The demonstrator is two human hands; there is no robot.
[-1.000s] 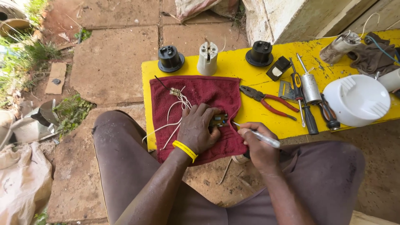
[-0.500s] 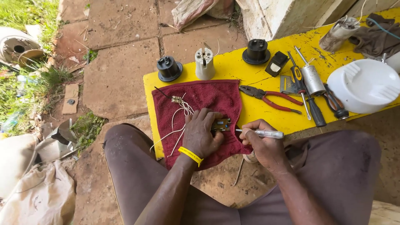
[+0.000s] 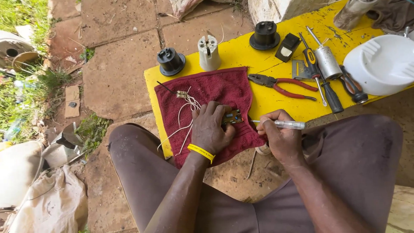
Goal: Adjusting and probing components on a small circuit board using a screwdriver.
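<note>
While my left hand [image 3: 210, 128] lies palm down on the dark red towel [image 3: 215, 88], its fingers curl loosely over a small circuit board [image 3: 233, 116], pinning it against the cloth at the towel's near right part. I see only the board's right end poking out from under my fingertips. White wires [image 3: 185, 113] run from under that hand toward the far left, ending at a small connector [image 3: 181, 94] on the towel. A yellow wristband [image 3: 201, 152] sits on my left wrist.

My right hand [image 3: 279, 137] is closed around a clear-handled tester screwdriver [image 3: 288, 125], its tip pointing left toward the board; I cannot tell whether the tip touches it.

The towel is spread over the left end of a yellow table [image 3: 241, 54]. Beyond it, at the far edge, stand a black socket [image 3: 170, 61], a white lamp holder [image 3: 208, 52] and another black socket [image 3: 265, 34]. To the right lie red-handled pliers [image 3: 282, 85], several screwdrivers [image 3: 314, 62], a silver cylinder [image 3: 327, 63] and a white round housing [image 3: 379, 64]. My knees, in brown trousers, sit just near the table.
</note>
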